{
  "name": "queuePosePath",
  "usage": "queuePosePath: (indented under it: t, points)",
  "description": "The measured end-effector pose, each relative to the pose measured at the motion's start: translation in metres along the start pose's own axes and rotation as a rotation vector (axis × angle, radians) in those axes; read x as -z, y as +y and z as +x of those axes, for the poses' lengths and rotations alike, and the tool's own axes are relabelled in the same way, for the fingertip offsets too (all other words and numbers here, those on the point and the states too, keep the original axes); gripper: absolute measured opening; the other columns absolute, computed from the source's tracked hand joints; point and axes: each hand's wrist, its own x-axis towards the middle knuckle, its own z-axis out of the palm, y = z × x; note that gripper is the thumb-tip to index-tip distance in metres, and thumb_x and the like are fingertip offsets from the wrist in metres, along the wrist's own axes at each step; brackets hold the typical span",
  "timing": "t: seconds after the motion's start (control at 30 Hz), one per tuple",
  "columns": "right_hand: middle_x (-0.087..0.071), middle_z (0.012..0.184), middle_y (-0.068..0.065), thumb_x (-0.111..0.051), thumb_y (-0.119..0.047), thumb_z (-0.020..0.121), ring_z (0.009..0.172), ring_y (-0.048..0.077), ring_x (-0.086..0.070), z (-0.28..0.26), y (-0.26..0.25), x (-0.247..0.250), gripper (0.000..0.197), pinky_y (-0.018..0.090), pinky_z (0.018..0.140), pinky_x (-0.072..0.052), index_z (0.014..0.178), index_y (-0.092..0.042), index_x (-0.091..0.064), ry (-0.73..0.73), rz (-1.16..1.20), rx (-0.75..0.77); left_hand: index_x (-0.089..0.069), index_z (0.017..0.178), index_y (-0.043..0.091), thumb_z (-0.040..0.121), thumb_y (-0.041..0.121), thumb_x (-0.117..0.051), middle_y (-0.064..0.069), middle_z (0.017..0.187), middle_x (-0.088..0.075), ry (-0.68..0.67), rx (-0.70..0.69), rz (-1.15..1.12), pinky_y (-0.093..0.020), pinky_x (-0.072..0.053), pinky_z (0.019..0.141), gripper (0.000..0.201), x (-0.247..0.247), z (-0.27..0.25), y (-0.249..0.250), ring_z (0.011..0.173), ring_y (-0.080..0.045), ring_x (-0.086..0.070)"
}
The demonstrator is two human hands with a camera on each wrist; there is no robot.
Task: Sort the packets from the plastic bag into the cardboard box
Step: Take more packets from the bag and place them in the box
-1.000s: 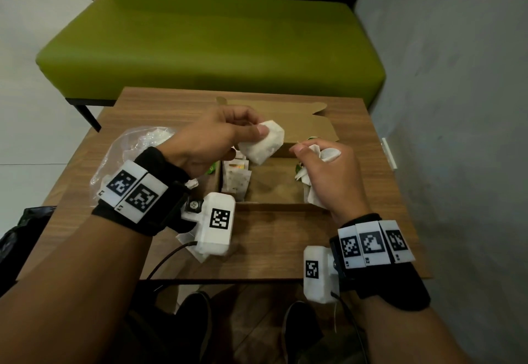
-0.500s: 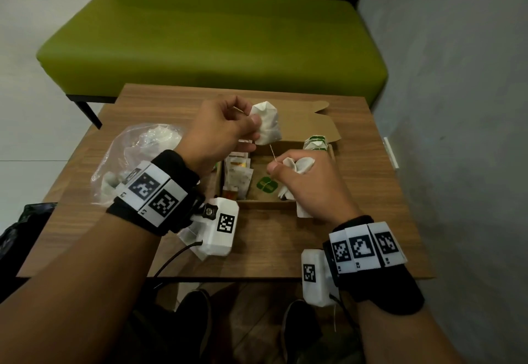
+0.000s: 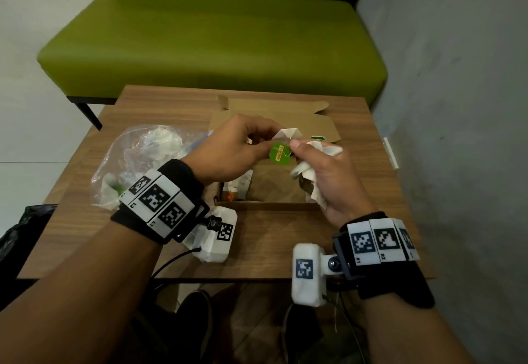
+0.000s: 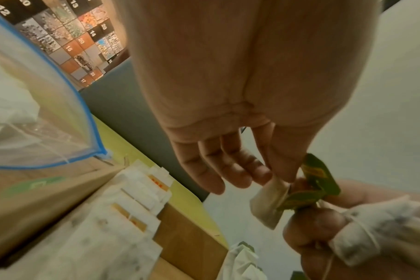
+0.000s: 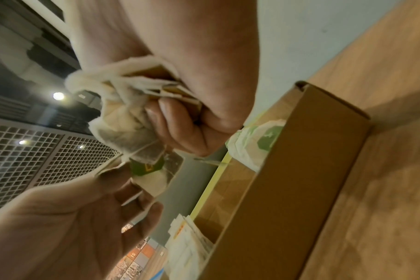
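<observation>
— What do we have in our hands over the cardboard box (image 3: 274,205)?

— Our left hand (image 3: 228,149) pinches a single tea bag (image 3: 287,134) between thumb and fingertips, with its green tag (image 3: 280,153) hanging just below, right beside our right thumb. Our right hand (image 3: 328,180) is curled tight around a bunch of tea bags (image 3: 307,168), crumpled in the fist.

— And where are the sorted ones?

— We see flat white packets (image 4: 137,191) standing in a row at the left end of the box, and a green-and-white packet (image 5: 257,144) at its far right corner. The middle of the box shows bare cardboard.

— The plastic bag (image 3: 143,160)?

— It lies on the wooden table (image 3: 271,243) to our left, just beside the box, with white packets showing inside. Behind the table stands a green bench (image 3: 211,46).
</observation>
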Motion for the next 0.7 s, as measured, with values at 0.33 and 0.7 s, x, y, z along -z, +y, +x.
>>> queuePosePath:
  t: [0.33,0.7]
  points:
    - [-0.066,0.082,0.020,-0.059,-0.010,0.098,0.047,0.005,-0.061,-0.002,-0.005,0.006,0.029,0.014,0.040,-0.043,0.112,0.015,-0.065,-0.037,0.109,-0.053,-0.078,0.095,0.011,0.087,0.024,-0.073,0.000,0.090,-0.077,0.039,0.045,0.024,-0.048,-0.058,0.084,0.016,-0.009,0.001,-0.010,0.088,-0.019,-0.073]
    - [-0.070,0.092,0.025,-0.063,-0.012,0.087,0.075,0.025,-0.071,-0.003,-0.008,0.006,0.022,0.025,0.058,-0.057,0.101,0.003,-0.069,-0.111,0.165,-0.003,-0.072,0.098,0.012,0.095,0.025,-0.063,-0.016,0.088,-0.072,-0.034,0.098,0.011,-0.057,-0.055,0.078,0.017,-0.007,-0.001,-0.016,0.085,-0.038,-0.068]
